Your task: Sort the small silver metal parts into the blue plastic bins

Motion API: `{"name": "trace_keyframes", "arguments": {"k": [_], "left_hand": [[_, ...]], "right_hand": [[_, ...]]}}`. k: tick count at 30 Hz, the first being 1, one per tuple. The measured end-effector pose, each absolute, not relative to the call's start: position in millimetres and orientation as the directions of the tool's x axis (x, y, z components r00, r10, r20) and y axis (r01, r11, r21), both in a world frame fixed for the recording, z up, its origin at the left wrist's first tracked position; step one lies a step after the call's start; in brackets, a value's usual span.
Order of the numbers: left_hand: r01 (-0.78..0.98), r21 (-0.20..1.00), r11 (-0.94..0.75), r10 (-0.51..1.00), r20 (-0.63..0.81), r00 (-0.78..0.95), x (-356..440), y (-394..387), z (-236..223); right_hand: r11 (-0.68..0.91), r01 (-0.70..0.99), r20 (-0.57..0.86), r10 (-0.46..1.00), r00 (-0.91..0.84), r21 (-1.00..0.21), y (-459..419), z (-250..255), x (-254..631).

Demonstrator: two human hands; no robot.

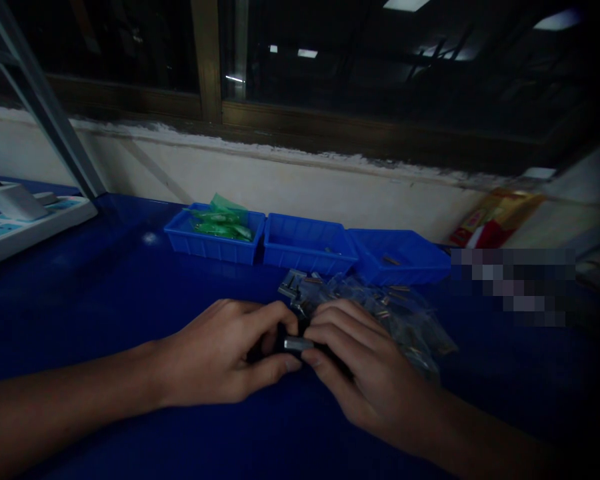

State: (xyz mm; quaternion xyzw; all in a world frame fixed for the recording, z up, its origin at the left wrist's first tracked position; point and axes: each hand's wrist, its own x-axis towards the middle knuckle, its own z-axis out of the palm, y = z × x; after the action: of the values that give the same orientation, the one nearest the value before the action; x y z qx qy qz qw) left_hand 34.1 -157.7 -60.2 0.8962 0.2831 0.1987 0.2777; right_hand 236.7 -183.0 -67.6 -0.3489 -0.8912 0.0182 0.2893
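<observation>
A small, shiny grey metal piece, short and shaped like a cylinder, sits between the fingertips of both hands, a little above the blue tabletop. My left hand curls around its left end, thumb below and index finger above. From the other side my right hand pinches the right end, with its fingers bent over the top. The finer shape of the piece is dark and partly covered by fingers. Just behind and beside my right hand lies a heap of clear plastic bags with small copper-coloured and metal parts in them.
Three blue bins stand in a row against the wall: the left bin holds green packets, the middle bin and right bin a few small pieces. A white power strip lies at left, a red and yellow package at right.
</observation>
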Motion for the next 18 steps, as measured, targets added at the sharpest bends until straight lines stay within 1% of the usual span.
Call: {"name": "trace_keyframes", "arguments": {"k": [3,6,12,14,18], "left_hand": [[0.394,0.605,-0.692,0.62,0.218,0.754,33.9,-157.9,-61.0],[0.406,0.568,-0.716,0.609,0.224,0.761,33.9,-157.3,-61.8],[0.411,0.503,-0.76,0.578,0.233,0.782,34.4,-155.5,-61.2],[0.405,0.513,-0.757,0.577,0.235,0.782,34.6,-155.5,-60.6],[0.384,0.595,-0.706,0.601,0.217,0.769,34.5,-157.4,-60.7]], "right_hand": [[0.756,0.609,0.499,0.633,-0.591,-0.238,-183.4,-67.2,236.4],[0.748,0.617,0.493,0.643,-0.586,-0.242,-183.8,-67.0,235.9],[0.762,0.617,0.503,0.619,-0.603,-0.199,-183.7,-68.7,236.3],[0.768,0.61,0.501,0.613,-0.611,-0.196,-183.8,-68.6,236.5],[0.766,0.61,0.501,0.617,-0.607,-0.205,-184.3,-66.8,236.7]]}}
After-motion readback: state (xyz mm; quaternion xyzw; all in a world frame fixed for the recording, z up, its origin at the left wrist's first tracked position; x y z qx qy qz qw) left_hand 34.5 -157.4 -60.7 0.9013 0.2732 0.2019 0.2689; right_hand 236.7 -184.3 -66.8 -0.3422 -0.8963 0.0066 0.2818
